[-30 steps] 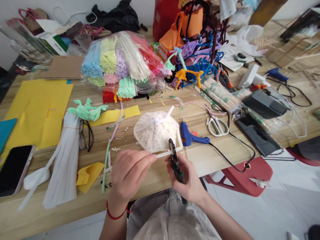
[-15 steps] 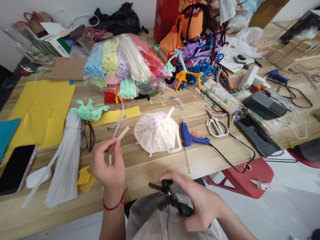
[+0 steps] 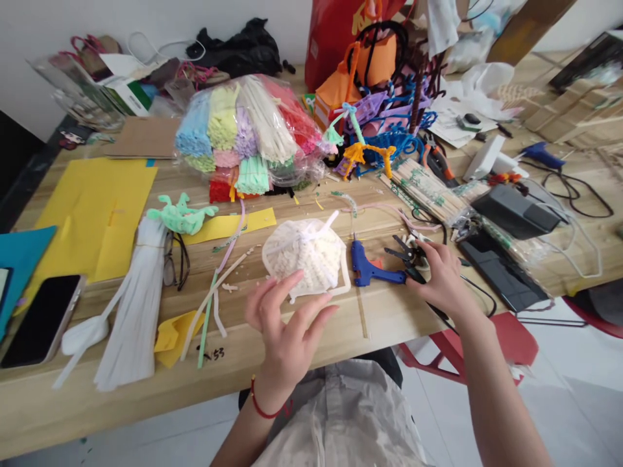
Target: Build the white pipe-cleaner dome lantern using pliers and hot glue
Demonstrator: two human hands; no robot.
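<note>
My left hand (image 3: 287,331) is open, its fingers spread at the front edge of a white fuzzy domed piece (image 3: 306,253) made of pipe cleaners. I cannot tell whether the fingertips touch it. On the right, my right hand (image 3: 445,279) has its fingers around the dark-handled pliers (image 3: 413,263), whose jaws stand apart and point left. The pliers lie low over the table, over the white-handled scissors, which they and the hand mostly hide. Just left of the pliers rests a blue glue gun (image 3: 363,263). White strips (image 3: 217,301) and a green strip (image 3: 207,324) lie left of my left hand.
A bundle of white pipe cleaners (image 3: 139,311), a phone (image 3: 41,318) and yellow sheets (image 3: 92,220) occupy the left. Behind stands a clear bag of coloured pipe cleaners (image 3: 253,126). Wooden sticks (image 3: 428,191) and a black device (image 3: 503,266) lie right. A red stool (image 3: 511,337) is below the edge.
My left hand has let go of the pale strip and moved right to the white piece, its fingers opening. My right hand has carried the pliers from above my lap to the table beside the glue gun.
</note>
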